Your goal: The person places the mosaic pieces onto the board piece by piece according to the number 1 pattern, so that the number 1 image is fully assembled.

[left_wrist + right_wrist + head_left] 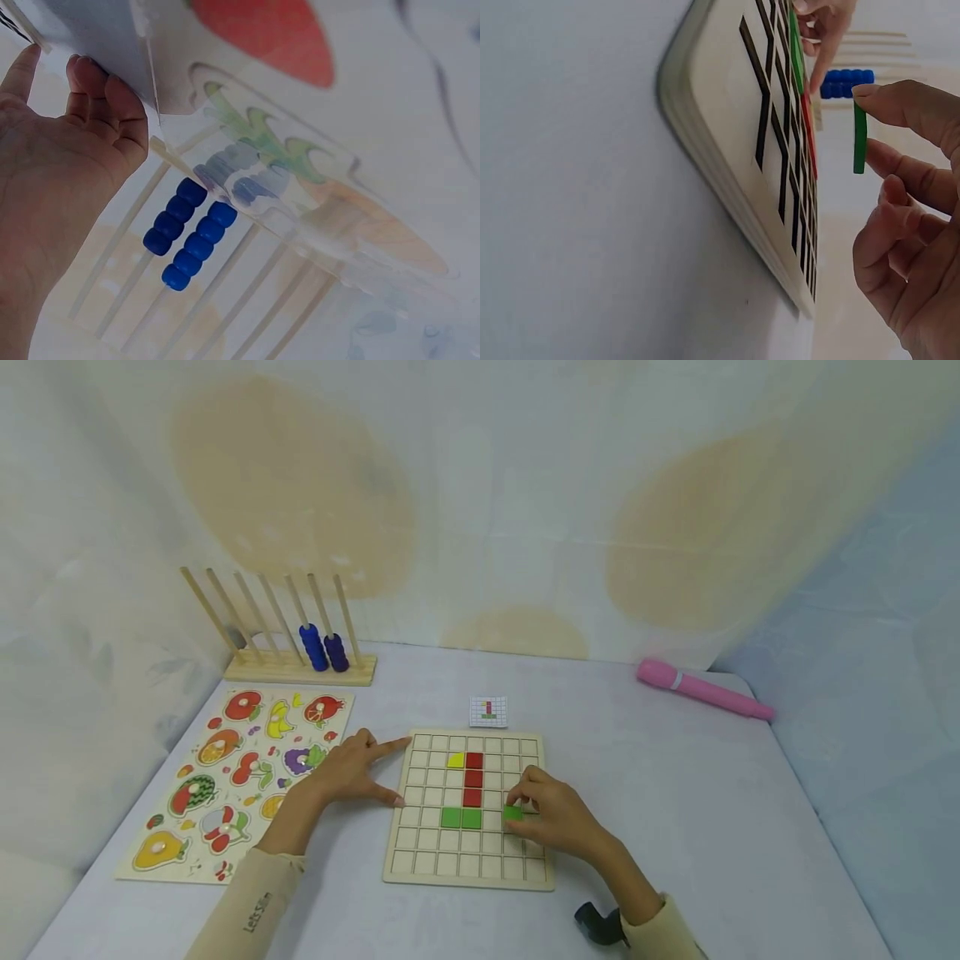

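A square wooden grid board (468,886) lies on the table. On it sit a yellow piece (456,761), a column of red tiles (473,778) and a pair of green tiles (461,818). My right hand (557,814) pinches another green tile (859,139) between thumb and finger. In the right wrist view this tile stands on edge, raised above the board's surface; the head view shows it over the board's right columns. My left hand (348,772) spreads thumb and forefinger against the board's left edge, its other fingers loosely bent.
Behind the board lies a small card (488,712) printed with a coloured grid pattern. A fruit picture board (186,870) is at left, partly under the left forearm. Beyond it stands a wooden peg rack (300,673) with blue beads. A pink stick-like object (705,690) lies back right. Near the right wrist is a black curved object (597,925).
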{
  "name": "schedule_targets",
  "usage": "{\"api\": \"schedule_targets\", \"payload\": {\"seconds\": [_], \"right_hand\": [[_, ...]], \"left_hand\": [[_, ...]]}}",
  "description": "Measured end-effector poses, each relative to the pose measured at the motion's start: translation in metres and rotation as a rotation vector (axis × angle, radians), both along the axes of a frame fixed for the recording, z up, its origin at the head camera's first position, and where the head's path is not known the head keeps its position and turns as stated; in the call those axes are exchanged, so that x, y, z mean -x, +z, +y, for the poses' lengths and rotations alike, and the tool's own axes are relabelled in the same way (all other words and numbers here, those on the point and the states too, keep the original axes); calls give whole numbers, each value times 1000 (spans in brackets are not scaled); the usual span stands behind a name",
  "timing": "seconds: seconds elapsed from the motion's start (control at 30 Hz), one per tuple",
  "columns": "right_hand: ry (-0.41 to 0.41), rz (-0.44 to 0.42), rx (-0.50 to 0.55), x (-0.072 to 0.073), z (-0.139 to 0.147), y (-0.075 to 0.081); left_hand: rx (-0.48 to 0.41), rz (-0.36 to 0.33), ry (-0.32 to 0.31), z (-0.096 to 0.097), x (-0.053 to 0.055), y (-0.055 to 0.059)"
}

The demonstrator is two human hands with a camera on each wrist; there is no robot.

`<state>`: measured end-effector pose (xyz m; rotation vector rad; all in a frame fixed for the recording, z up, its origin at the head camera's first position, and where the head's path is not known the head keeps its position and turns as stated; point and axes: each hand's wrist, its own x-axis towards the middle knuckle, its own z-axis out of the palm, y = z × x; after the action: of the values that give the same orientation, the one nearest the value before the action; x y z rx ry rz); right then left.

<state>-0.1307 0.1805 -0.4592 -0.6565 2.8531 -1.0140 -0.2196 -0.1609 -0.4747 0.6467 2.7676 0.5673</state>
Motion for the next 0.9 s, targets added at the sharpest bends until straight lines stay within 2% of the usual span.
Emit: {"api": "schedule_targets", "payload": {"seconds": [0.4,0.73,0.9], "right_hand": [[58,-1,-110,4,-20,-7],[60,126,-173,1,-26,-11],[52,142,-177,1,-27,-13]], "left_hand": [[3,-8,-3,2,0,-1],[1,2,-2,1,0,-2],[-1,8,-6,0,0,-2]]}}
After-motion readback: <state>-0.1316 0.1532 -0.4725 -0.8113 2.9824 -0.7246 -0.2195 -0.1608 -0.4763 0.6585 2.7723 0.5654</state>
